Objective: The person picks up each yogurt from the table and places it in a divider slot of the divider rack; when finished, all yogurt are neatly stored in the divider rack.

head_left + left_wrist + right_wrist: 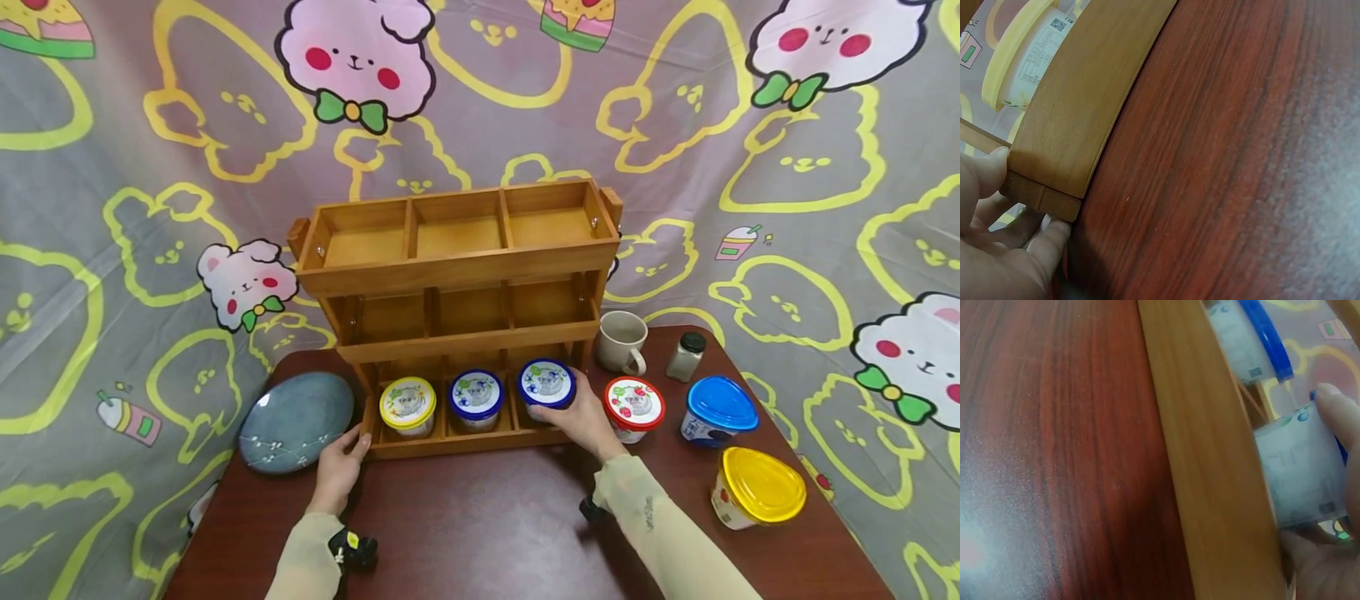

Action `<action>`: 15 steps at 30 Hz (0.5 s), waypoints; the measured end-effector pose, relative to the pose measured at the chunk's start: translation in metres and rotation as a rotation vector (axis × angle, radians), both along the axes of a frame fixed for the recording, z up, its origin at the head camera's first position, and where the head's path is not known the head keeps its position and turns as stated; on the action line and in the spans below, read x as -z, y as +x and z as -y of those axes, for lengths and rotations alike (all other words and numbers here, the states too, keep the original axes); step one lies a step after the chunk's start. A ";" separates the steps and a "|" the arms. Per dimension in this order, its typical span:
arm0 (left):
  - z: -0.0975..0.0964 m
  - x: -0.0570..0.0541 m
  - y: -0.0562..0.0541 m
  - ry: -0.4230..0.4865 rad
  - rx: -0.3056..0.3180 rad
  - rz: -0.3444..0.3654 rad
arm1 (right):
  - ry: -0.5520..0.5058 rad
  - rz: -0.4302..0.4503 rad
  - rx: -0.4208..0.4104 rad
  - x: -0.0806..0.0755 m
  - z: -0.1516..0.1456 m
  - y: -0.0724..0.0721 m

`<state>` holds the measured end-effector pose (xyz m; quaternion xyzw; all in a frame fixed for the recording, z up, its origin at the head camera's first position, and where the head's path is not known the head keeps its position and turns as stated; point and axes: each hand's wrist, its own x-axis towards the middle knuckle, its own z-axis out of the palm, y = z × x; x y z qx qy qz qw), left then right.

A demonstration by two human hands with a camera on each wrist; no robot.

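Note:
A three-tier wooden shelf [459, 272] stands on the table. My right hand [583, 417] grips a blue-lidded tub [547, 384] at the right compartment of the bottom tier; in the right wrist view the tub [1302, 472] sits behind the front board, thumb near its lid. A second blue-lidded tub [476, 395] occupies the middle compartment, and a yellow-lidded tub [408, 402] the left one. With thumb and fingers, my left hand [339, 468] holds the lower left corner of the shelf; the left wrist view shows that wooden corner [1044, 187] between them.
Left of the shelf lies a grey-blue plate [300, 421]. To the right are a mug [619, 342], a black-capped jar [686, 358], a red-lidded tub [633, 404], a blue-lidded oval tub [720, 408] and a yellow-lidded oval tub [759, 487]. A patterned curtain [480, 108] hangs behind.

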<state>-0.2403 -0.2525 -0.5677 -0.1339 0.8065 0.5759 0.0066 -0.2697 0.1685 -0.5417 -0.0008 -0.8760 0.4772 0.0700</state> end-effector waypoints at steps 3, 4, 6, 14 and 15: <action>0.000 -0.001 0.000 0.004 0.002 -0.002 | 0.041 0.003 -0.013 0.002 0.001 0.000; 0.000 -0.001 0.000 0.004 0.002 -0.003 | 0.053 0.004 -0.018 0.002 0.001 0.000; 0.000 -0.001 0.000 0.005 0.004 -0.007 | 0.072 0.008 -0.030 0.003 0.001 -0.001; 0.000 -0.001 0.001 -0.008 0.008 -0.018 | 0.090 0.056 -0.058 -0.001 -0.002 -0.003; 0.000 -0.001 0.001 -0.011 0.008 -0.018 | 0.091 0.061 -0.059 -0.002 -0.002 -0.003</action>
